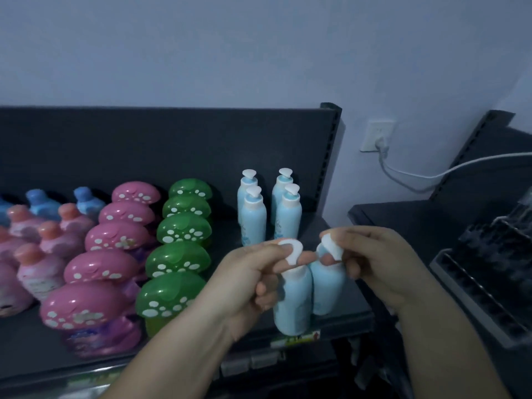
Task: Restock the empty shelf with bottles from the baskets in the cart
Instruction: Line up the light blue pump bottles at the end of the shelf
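A white wall socket (1 plug inserted) with a white cable running rightward.

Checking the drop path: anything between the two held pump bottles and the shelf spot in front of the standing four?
Nothing visible. Left hand and right hand hold the pump bottles at the bare shelf front; green-capped bottles stand off left.

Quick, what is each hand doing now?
Left hand: grips the left pale-blue bottle at its pump.
Right hand: grips the right pale-blue bottle at its pump.

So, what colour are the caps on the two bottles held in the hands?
The pump caps are white, over light blue bottles; the head view shows it best.
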A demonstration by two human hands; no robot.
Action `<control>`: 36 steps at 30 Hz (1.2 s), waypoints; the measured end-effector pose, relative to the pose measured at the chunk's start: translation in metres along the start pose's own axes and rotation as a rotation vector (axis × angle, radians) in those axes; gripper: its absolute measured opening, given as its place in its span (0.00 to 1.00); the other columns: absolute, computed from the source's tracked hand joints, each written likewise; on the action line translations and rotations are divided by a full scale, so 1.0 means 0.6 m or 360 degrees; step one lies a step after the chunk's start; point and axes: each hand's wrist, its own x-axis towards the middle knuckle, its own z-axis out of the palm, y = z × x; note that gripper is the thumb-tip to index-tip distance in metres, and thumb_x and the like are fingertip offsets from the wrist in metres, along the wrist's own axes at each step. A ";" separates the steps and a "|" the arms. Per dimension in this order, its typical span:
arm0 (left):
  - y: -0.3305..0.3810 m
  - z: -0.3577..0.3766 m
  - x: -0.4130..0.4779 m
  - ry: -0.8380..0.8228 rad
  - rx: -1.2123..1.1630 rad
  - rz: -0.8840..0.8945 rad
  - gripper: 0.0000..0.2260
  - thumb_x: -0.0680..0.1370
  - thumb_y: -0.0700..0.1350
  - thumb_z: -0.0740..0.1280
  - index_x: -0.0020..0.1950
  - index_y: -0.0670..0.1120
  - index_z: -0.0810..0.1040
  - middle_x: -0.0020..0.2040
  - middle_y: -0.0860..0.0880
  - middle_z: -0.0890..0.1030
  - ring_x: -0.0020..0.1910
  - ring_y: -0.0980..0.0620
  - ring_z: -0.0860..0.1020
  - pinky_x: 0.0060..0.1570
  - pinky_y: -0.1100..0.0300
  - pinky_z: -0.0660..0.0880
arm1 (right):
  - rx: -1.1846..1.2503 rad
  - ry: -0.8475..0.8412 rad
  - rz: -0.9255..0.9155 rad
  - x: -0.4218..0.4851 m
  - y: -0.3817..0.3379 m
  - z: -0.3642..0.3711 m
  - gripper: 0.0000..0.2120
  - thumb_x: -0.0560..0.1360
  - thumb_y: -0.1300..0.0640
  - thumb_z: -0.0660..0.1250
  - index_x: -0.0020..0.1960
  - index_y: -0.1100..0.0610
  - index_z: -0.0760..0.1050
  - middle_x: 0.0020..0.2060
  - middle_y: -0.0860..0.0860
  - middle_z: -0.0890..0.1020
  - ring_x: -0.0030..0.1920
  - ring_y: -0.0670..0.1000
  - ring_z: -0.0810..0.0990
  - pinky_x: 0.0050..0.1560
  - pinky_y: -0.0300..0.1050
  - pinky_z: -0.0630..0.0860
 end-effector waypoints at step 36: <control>-0.137 -0.076 0.137 0.0865 0.1328 0.0875 0.31 0.70 0.49 0.78 0.63 0.66 0.63 0.58 0.64 0.76 0.56 0.70 0.74 0.50 0.69 0.72 | -0.0668 0.0069 -0.0541 0.121 0.207 0.005 0.35 0.65 0.51 0.81 0.65 0.35 0.67 0.58 0.38 0.72 0.60 0.37 0.74 0.57 0.37 0.74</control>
